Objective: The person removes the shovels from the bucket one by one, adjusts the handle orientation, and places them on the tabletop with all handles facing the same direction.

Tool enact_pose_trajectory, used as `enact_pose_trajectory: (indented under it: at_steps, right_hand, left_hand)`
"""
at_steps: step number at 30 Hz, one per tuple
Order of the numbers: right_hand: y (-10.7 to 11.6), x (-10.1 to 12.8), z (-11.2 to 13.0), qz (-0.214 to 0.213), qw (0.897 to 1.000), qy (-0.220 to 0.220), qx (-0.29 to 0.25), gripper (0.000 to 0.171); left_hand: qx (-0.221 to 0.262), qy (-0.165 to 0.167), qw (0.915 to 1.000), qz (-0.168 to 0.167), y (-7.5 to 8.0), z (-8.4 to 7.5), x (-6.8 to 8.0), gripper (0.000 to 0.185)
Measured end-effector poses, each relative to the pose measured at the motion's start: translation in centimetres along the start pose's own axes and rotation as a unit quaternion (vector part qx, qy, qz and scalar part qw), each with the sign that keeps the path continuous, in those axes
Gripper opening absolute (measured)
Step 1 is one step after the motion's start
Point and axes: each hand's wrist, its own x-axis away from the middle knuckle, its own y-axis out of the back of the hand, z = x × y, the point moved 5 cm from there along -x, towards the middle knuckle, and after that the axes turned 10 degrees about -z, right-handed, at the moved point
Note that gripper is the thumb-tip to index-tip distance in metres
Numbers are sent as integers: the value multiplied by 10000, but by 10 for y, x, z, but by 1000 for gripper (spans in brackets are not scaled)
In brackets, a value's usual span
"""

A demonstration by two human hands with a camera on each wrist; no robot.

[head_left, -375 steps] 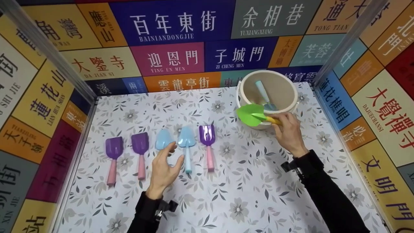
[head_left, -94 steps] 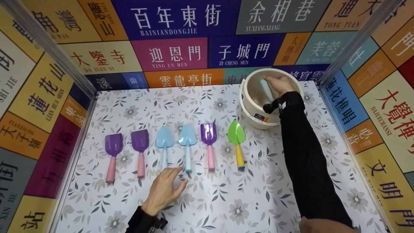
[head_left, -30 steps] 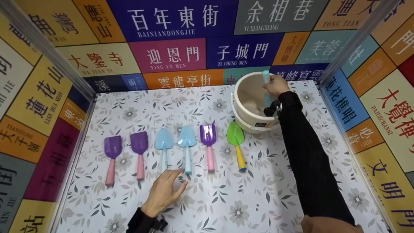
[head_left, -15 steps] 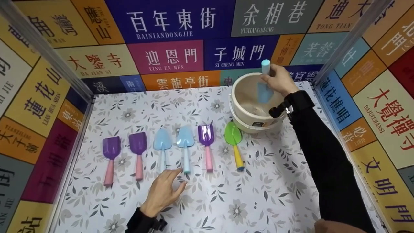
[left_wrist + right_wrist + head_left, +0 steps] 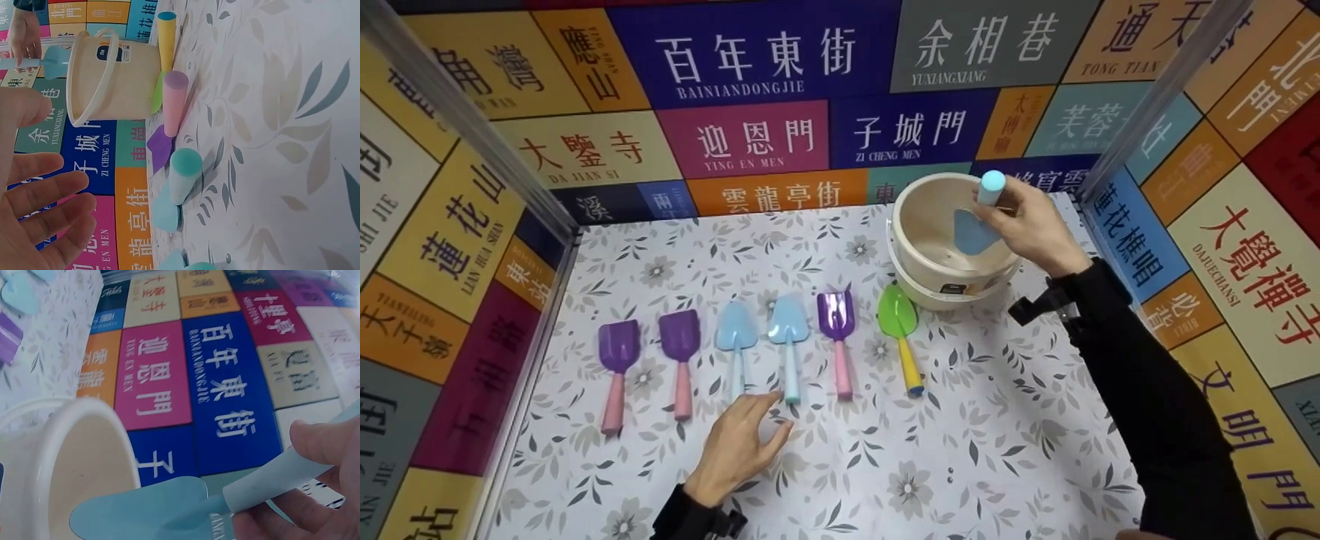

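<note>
Partly hidden, blue trowel point(image 5: 976, 229) handle inside right hand point(image 5: 1031, 225)

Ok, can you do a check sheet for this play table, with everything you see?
Surface: floral-print tabletop, flat, fully lit.
Job's things: blue trowel held above the cream bucket, blade down. Six toy shovels in a row: two purple scoops with pink handles, two light blue trowels, a third purple scoop, a green trowel with yellow handle.
Clutter: nothing seen.
Hands: right hand grips the blue trowel's handle; left hand rests open on the tabletop below the row.
Cables: nothing seen.
Surroundings: walls covered in colourful sign panels; metal corner posts.
</note>
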Motion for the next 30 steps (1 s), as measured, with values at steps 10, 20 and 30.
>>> enact_pose_trajectory:
  at_steps: [10, 20, 30]
  right_hand:
    - [19, 61, -1, -388, 9971, 385, -535, 34]
    - [21, 110, -32, -737, 9770, 492, -1938, 27]
    - [-4, 125, -50, -540, 9562, 616, -2811, 31]
  left_hand:
    - [94, 45, 9999, -53, 2, -2, 0, 44]
    - [143, 104, 9998, -103, 4, -4, -2, 44]
    - [371, 107, 9983, -447, 9, -5, -21, 42]
